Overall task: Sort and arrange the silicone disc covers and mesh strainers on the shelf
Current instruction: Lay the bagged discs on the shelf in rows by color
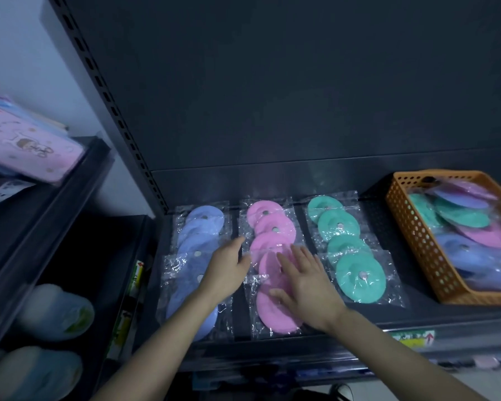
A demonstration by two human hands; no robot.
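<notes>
Running front-to-back, pink disc row (275, 224) under flat right hand (304, 282); left hand (229, 270) alongside, grip unclear.

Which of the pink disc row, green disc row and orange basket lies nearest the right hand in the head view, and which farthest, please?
1. pink disc row, directly under the right hand.
2. green disc row, just to its right.
3. orange basket, far off to the right.
</notes>
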